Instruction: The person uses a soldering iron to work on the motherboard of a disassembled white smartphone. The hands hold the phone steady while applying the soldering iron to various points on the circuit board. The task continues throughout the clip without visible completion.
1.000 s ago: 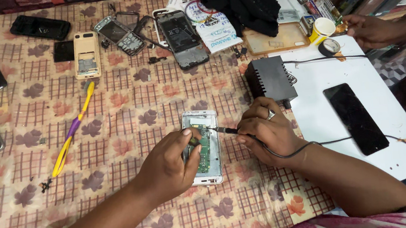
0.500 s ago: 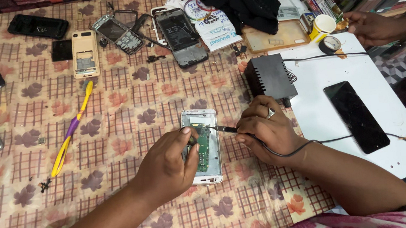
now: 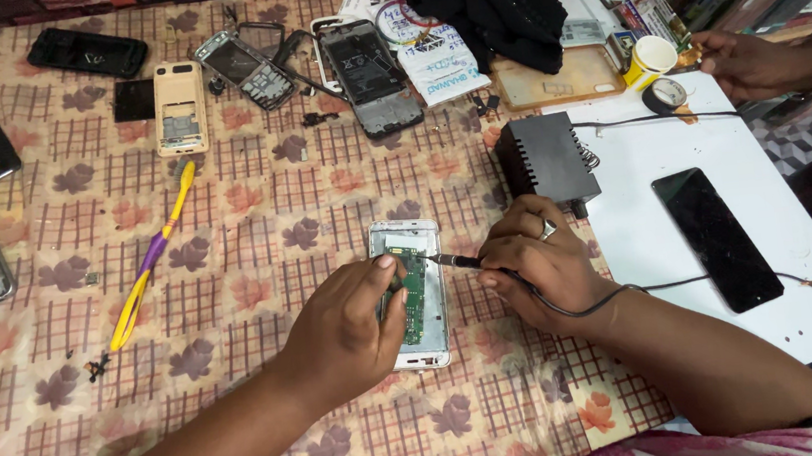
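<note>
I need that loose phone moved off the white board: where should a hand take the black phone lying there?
Grip the black phone across its two long edges near the middle, coming from above. It lies flat, face up and slanted on the white board, with bare board along both sides. The thin black cable runs close to its lower end, so avoid that end.

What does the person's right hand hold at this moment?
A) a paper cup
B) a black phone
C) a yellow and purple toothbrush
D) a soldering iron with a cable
D: the right hand grips a soldering iron whose tip points at the green circuit board of the opened phone.
</note>
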